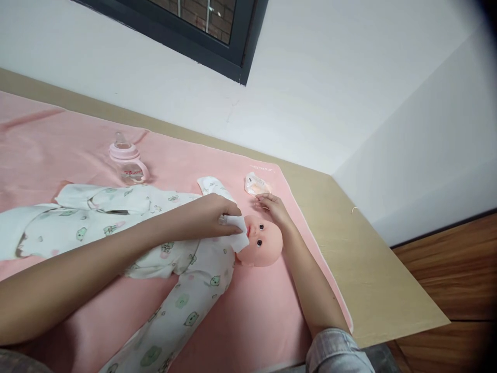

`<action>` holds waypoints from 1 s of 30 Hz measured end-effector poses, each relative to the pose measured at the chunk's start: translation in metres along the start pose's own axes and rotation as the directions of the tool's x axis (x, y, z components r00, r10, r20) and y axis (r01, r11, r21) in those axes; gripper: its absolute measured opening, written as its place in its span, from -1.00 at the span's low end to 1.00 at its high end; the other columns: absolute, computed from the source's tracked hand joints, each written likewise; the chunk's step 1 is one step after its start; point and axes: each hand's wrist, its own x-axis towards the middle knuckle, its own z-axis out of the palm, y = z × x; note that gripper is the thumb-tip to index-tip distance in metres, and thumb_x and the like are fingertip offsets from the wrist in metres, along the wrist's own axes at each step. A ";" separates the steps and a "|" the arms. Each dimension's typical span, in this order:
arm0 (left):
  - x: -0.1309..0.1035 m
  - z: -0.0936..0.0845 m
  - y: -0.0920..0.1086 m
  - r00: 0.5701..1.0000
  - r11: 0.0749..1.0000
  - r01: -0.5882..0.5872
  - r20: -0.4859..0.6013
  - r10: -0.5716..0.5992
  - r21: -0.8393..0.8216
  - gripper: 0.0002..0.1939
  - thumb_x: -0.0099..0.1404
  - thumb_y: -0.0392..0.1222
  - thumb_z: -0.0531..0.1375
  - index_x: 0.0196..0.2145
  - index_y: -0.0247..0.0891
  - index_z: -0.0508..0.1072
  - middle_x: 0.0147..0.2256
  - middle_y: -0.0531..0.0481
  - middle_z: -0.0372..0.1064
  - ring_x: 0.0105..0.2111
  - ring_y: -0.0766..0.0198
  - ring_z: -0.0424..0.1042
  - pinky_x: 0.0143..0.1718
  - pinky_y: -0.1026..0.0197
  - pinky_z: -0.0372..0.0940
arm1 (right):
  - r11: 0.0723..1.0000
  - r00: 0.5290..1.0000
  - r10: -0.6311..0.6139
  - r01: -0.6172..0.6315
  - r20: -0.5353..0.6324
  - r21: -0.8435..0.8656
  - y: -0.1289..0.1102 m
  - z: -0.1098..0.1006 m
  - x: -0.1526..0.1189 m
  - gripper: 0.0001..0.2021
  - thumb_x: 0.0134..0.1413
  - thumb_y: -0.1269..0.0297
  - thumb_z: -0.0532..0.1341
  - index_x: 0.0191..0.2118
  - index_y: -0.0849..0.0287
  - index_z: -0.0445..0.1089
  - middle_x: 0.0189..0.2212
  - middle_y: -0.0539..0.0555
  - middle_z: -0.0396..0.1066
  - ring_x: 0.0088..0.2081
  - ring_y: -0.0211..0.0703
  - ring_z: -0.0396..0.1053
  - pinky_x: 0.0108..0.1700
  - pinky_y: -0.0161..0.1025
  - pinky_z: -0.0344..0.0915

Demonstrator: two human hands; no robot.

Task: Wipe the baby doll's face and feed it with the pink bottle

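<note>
L forearm (pixel 89 264) nearest cam, angled across doll's outfit (pixel 186 292). Bottle (pixel 128 163) beyond it, on pink blanket (pixel 264 311). L hand (pixel 217 215) pinches white cloth (pixel 239 240) btwn thumb & fingers, closed; cloth at chin of doll's head (pixel 266 246). R hand (pixel 274 207) half-open, fingertips by packet (pixel 255 184); contact unclear. R forearm (pixel 310 274) close by head, tight gap; blanket edge then wide tabletop (pixel 373 269) to R.

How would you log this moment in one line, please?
left hand: holds white cloth at doll's face | right hand: beside plastic packet | feeding bottle: on pink blanket
</note>
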 end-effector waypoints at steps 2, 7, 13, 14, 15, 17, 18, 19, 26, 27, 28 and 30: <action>0.000 0.002 0.004 1.000 1.000 0.019 -0.008 -0.019 0.022 -0.74 0.21 -0.17 0.13 -0.57 -0.26 0.18 -0.55 0.08 0.19 -0.54 0.32 0.15 -0.51 0.24 -0.02 | 0.999 0.998 0.047 -0.047 0.028 0.004 0.010 0.003 0.004 -0.95 -0.07 0.40 0.31 -0.39 0.22 0.48 -0.37 0.06 0.53 -0.39 -0.31 0.46 -0.13 -0.26 0.39; 0.001 0.010 0.009 1.000 0.999 0.006 -0.015 -0.005 0.054 -0.72 0.17 -0.23 0.12 -0.60 -0.28 0.09 -0.56 0.07 0.15 -0.53 0.31 0.10 -0.49 0.21 -0.04 | 0.999 0.997 0.050 -0.050 0.050 0.000 0.026 0.003 0.010 -0.93 -0.15 0.37 0.36 -0.45 0.22 0.50 -0.36 0.06 0.55 -0.33 -0.30 0.46 -0.13 -0.32 0.40; 0.004 0.019 0.004 0.995 0.993 -0.067 -0.063 0.074 0.097 -0.74 0.17 -0.28 0.07 -0.61 -0.27 0.07 -0.58 0.06 0.10 -0.54 0.30 0.08 -0.47 0.19 -0.04 | 1.000 0.997 0.024 -0.025 0.068 0.018 0.033 -0.003 0.014 -0.87 -0.21 0.33 0.38 -0.43 0.19 0.51 -0.35 0.05 0.55 -0.28 -0.27 0.46 -0.04 -0.28 0.40; 0.004 0.019 0.004 0.995 0.992 -0.075 -0.052 0.080 0.098 -0.76 0.17 -0.28 0.07 -0.60 -0.27 0.10 -0.58 0.06 0.13 -0.53 0.29 0.10 -0.46 0.18 -0.03 | 1.000 0.997 0.020 -0.022 0.074 0.016 0.034 -0.004 0.014 -0.87 -0.21 0.32 0.38 -0.42 0.19 0.51 -0.35 0.05 0.55 -0.27 -0.27 0.46 -0.02 -0.28 0.40; 0.004 0.019 0.004 0.996 0.992 -0.080 -0.040 0.084 0.100 -0.77 0.18 -0.28 0.07 -0.60 -0.27 0.13 -0.56 0.06 0.16 -0.52 0.29 0.13 -0.44 0.18 -0.01 | 1.000 0.997 0.021 -0.023 0.079 0.015 0.034 -0.004 0.014 -0.86 -0.21 0.32 0.38 -0.42 0.19 0.51 -0.35 0.05 0.55 -0.27 -0.28 0.47 -0.01 -0.27 0.39; 0.003 0.017 0.006 0.996 0.991 -0.085 -0.032 0.089 0.104 -0.78 0.20 -0.29 0.06 -0.58 -0.28 0.17 -0.55 0.05 0.18 -0.49 0.28 0.17 -0.41 0.19 0.03 | 0.999 0.996 0.031 -0.033 0.082 0.018 0.035 -0.004 0.015 -0.86 -0.21 0.32 0.39 -0.43 0.20 0.50 -0.36 0.05 0.54 -0.27 -0.28 0.47 -0.01 -0.27 0.39; 0.003 0.016 0.007 0.995 0.991 -0.086 -0.034 0.090 0.105 -0.79 0.20 -0.30 0.06 -0.59 -0.28 0.18 -0.55 0.05 0.18 -0.49 0.28 0.17 -0.41 0.19 0.03 | 0.999 0.996 0.032 -0.034 0.085 0.022 0.035 -0.005 0.015 -0.87 -0.20 0.31 0.38 -0.43 0.20 0.50 -0.36 0.05 0.54 -0.28 -0.28 0.47 -0.01 -0.27 0.39; 0.002 0.015 0.007 0.995 0.991 -0.086 -0.042 0.091 0.105 -0.78 0.20 -0.30 0.06 -0.59 -0.27 0.18 -0.55 0.05 0.18 -0.50 0.28 0.17 -0.41 0.19 0.03 | 0.999 0.995 0.030 -0.032 0.091 0.028 0.035 -0.005 0.015 -0.87 -0.20 0.31 0.38 -0.43 0.21 0.50 -0.36 0.05 0.54 -0.28 -0.29 0.47 -0.03 -0.28 0.39; 0.002 0.017 0.001 0.993 0.989 -0.081 -0.078 0.091 0.125 -0.78 0.20 -0.28 0.09 -0.59 -0.26 0.21 -0.54 0.04 0.24 -0.49 0.25 0.21 -0.41 0.18 0.03 | 0.999 0.994 0.022 -0.027 0.109 0.045 0.035 -0.008 0.015 -0.86 -0.20 0.33 0.37 -0.41 0.22 0.51 -0.35 0.06 0.55 -0.27 -0.26 0.48 -0.03 -0.28 0.40; 0.002 0.018 0.000 0.993 0.989 -0.082 -0.080 0.092 0.127 -0.78 0.20 -0.28 0.09 -0.59 -0.26 0.22 -0.54 0.04 0.24 -0.49 0.25 0.21 -0.41 0.18 0.03 | 0.999 0.994 0.022 -0.027 0.111 0.044 0.035 -0.008 0.015 -0.86 -0.19 0.33 0.37 -0.41 0.21 0.51 -0.34 0.06 0.55 -0.26 -0.26 0.48 -0.03 -0.28 0.40; 0.002 0.018 -0.001 0.992 0.988 -0.080 -0.083 0.092 0.132 -0.79 0.21 -0.28 0.08 -0.58 -0.26 0.23 -0.53 0.04 0.24 -0.49 0.26 0.21 -0.41 0.19 0.03 | 0.999 0.993 0.021 -0.026 0.112 0.044 0.036 -0.009 0.016 -0.86 -0.19 0.33 0.37 -0.40 0.21 0.51 -0.34 0.06 0.55 -0.26 -0.27 0.48 -0.03 -0.28 0.41; 0.002 0.018 -0.002 0.991 0.987 -0.077 -0.096 0.092 0.144 -0.80 0.22 -0.28 0.08 -0.56 -0.26 0.24 -0.53 0.05 0.23 -0.49 0.26 0.20 -0.42 0.19 0.01 | 0.999 0.994 0.021 -0.026 0.110 0.046 0.037 -0.009 0.017 -0.87 -0.18 0.34 0.37 -0.40 0.21 0.51 -0.33 0.06 0.55 -0.27 -0.28 0.48 -0.05 -0.29 0.41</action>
